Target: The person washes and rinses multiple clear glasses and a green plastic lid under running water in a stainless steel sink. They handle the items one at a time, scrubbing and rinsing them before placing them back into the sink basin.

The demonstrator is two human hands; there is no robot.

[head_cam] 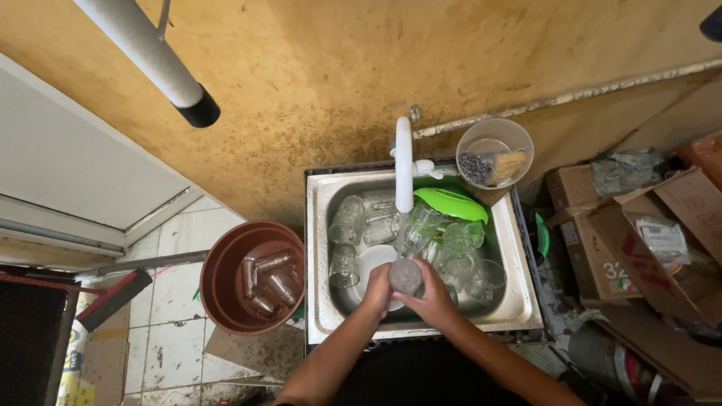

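Currently both hands are gripping one clear glass jar (405,275) over the middle of the steel sink (322,301), near the front wall. Left hand (378,289) is wrapping the jar from its left side, right hand (434,298) is cupping it from the right and front, fingers closing around the body; neither is free. Jar is sitting between the two palms, roughly equidistant, so no hand is clearly nearer. Its long axis is pointing about straight up at the camera, round end facing the lens; cannot tell whether that end is the mouth or the base. White faucet (404,167) is hanging directly behind the jar, spout lined up with it along the sink's front-back line, with a thin stream apparently coming down toward it. Further glasses (347,222) are lying tilted around the held one, plus a white plate (370,259) under the left hand and a green plastic lid (451,203) at back right. Brown tub (218,278) holding more jars is standing on the floor just left of the sink. Clear container (519,146) with scrubbers is resting at the back right corner.
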